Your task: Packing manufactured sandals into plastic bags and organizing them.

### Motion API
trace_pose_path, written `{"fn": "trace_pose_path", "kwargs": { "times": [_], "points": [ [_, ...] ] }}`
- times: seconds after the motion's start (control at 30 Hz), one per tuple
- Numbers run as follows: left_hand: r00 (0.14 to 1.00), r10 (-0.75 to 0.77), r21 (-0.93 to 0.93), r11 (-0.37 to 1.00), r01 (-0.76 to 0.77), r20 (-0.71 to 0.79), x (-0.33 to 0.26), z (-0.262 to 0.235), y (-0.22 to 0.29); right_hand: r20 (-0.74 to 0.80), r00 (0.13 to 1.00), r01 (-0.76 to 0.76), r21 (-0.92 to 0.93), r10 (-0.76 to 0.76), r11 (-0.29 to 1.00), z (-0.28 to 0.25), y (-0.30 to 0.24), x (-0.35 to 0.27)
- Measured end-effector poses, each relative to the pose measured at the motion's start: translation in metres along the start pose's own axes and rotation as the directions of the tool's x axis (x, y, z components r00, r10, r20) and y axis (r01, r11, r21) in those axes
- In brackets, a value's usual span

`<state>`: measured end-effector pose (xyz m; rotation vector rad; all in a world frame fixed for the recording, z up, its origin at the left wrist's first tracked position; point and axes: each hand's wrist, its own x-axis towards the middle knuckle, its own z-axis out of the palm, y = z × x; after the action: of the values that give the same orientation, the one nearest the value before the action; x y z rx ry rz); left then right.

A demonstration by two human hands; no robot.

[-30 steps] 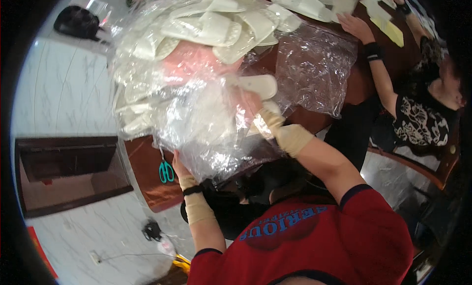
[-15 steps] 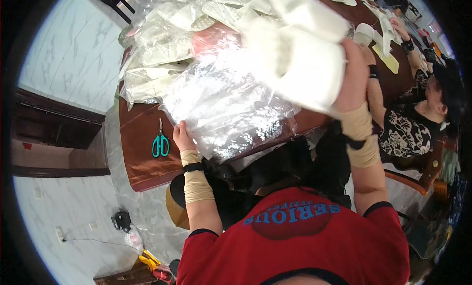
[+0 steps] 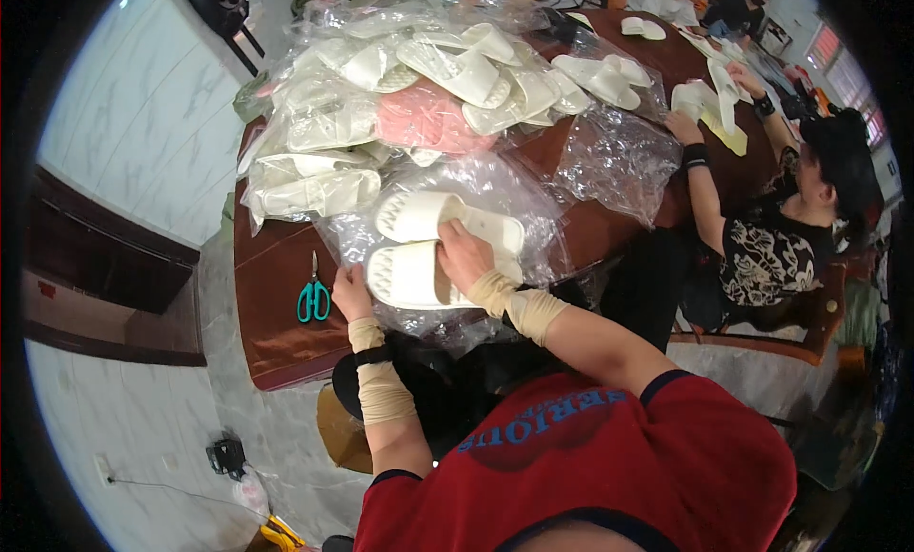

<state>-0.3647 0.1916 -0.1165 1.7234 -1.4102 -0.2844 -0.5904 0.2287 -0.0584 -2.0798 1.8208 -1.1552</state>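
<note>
A pair of cream slide slippers (image 3: 405, 274) lies side by side over a clear plastic bag (image 3: 538, 205) at the near edge of the table. My right hand (image 3: 465, 257) is closed on the slippers near their straps, its fingers between the two. At the bag's near left corner my left hand (image 3: 351, 294) pinches the plastic edge. Whether the slippers are inside the bag or on top of it, I cannot tell. Just left of my left hand rest teal-handled scissors (image 3: 314, 298).
Bagged cream slippers (image 3: 324, 192) are heaped at the back, with a pink bagged pair (image 3: 433, 122) among them. Another bagged pair (image 3: 602, 79) lies on the brown tablecloth (image 3: 271, 338) to the right. A co-worker (image 3: 776, 233) sits at the right, handling cream slippers.
My right hand has brought the slippers down and leftward from close in front of the camera onto the plastic bag. My left hand stays at the bag's edge.
</note>
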Motion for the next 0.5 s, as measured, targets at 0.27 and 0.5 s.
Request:
{"fn": "trace_pose_path", "kwargs": {
  "times": [0.27,0.5],
  "points": [
    [0.998,0.01,-0.012,1.0,-0.009,0.059,0.018,-0.041,-0.002,0.004,0.991,-0.134,0.077,0.134,0.988,-0.026,0.018,-0.005],
    [0.991,0.114,0.202,0.971,-0.125,0.066,0.007,-0.033,-0.001,0.051,0.986,-0.159,0.03,0.158,0.987,-0.004,0.033,-0.021]
  ]
}}
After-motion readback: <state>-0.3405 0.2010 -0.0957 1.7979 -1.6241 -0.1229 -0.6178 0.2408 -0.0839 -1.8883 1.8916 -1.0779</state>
